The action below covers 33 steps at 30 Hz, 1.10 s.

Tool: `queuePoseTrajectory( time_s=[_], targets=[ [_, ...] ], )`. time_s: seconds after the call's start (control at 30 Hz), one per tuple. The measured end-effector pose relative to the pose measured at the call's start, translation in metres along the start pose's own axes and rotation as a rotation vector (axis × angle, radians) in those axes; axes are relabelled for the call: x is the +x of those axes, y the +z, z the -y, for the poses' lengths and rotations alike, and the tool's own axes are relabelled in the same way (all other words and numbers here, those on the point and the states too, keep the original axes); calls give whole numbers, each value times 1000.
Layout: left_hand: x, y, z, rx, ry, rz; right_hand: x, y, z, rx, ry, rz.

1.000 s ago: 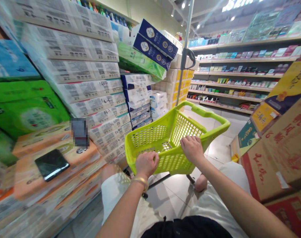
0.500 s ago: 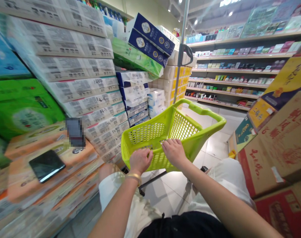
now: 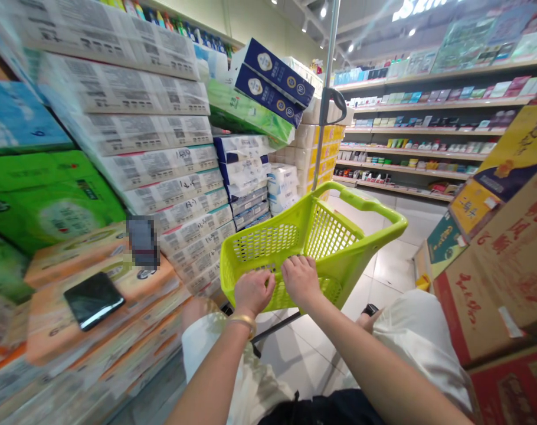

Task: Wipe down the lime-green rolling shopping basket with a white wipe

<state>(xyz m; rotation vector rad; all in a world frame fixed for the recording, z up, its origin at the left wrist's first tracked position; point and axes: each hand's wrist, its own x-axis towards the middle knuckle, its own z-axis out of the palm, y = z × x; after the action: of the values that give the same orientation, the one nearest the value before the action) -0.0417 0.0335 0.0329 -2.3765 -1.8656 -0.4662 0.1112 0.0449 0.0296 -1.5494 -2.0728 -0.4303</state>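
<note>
The green basket stands in the aisle just before the person's knees; the right hand has slid in from the corner and now sits beside the left hand; both curl closed over the near rim, gathering the hold mid-rim; a phone lies on stacked packs to the left

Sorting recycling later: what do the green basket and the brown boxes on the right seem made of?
The basket: moulded plastic by the look, glossy lime green, its thin walls a grid of holes. The brown boxes: probably corrugated cardboard, matt, with red print and a strip of tape.
</note>
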Motion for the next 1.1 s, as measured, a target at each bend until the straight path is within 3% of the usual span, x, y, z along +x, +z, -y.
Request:
queuePoseTrajectory(
  time_s=[0.17,0.37,0.5,0.67,0.77,0.83,1.0,1.1],
  targets=[
    [-1,0,0,-3,4,12,-2,-10,-28,-13,-117,-9],
    [-2,1,-3,-35,-7,8,-6,-27,-76,-124,-47,-115],
    [-4,1,-4,-33,-19,-2,-5,-18,-52,-117,7,-117],
    [-8,0,-2,-12,-3,1,-3,3,7,16,-111,-2],
    [-10,-1,1,-8,6,2,-5,4,11,37,-146,-10],
    [-11,-2,3,-12,5,1,-7,-3,-5,16,-149,-42],
    [-11,0,1,-37,-8,-11,-10,-29,-74,-113,-67,-100],
    [-11,1,-4,-46,-13,-23,-9,-36,-93,-174,-16,-150]
  ],
)
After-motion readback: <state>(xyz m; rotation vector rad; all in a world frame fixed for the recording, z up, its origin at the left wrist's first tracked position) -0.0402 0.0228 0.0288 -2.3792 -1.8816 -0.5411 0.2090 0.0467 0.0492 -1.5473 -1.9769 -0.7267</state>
